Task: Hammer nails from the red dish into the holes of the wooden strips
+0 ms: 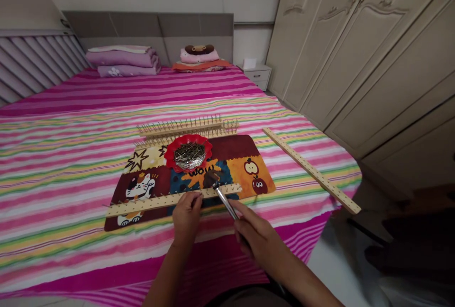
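Observation:
My right hand (254, 231) is wrapped round the dark grip of a hammer (226, 203) with a shiny metal shaft. The hammer's head is over a pale wooden strip (156, 201), near its right part. Several nails stand along this strip, and holes run down its length. Closed fingers of my left hand (186, 212) rest at the strip's near edge, left of the hammer; whatever they pinch is too small to make out. Beyond the strip, a red scalloped bowl (170, 161) holds a heap of nails (190, 155). Strip and bowl lie on a patterned mat (245, 148).
Behind the bowl lie wooden strips (177, 129) bristling with upright nails. Another strip with holes (311, 169) lies to the right, reaching the edge of the striped bed (71, 155). Folded bedding (124, 58) sits by the headboard. A wardrobe (355, 60) stands on the right.

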The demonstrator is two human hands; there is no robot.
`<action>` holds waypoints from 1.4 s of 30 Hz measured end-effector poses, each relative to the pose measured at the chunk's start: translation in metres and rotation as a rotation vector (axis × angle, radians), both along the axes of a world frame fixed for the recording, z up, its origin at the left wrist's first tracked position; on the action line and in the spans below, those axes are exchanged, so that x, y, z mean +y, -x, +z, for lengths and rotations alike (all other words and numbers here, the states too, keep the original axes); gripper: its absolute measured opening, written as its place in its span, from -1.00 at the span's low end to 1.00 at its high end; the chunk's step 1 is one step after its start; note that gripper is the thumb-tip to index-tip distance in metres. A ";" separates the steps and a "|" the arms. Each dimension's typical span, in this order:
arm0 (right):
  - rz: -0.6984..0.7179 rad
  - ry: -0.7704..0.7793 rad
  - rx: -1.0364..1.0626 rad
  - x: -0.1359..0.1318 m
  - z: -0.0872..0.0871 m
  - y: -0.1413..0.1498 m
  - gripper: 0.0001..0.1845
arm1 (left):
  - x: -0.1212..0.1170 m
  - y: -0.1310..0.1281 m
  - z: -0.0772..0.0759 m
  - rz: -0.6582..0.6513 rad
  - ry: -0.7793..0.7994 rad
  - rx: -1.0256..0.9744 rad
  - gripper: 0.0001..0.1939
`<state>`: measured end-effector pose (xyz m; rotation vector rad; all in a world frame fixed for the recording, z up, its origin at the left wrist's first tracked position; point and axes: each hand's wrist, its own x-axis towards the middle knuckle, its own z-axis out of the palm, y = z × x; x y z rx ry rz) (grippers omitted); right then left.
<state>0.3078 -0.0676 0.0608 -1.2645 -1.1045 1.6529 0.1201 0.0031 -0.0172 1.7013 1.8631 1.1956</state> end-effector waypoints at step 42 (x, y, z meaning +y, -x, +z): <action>-0.608 0.079 0.369 0.025 -0.101 -0.061 -0.38 | 0.125 0.025 0.058 -0.152 0.349 0.829 -0.77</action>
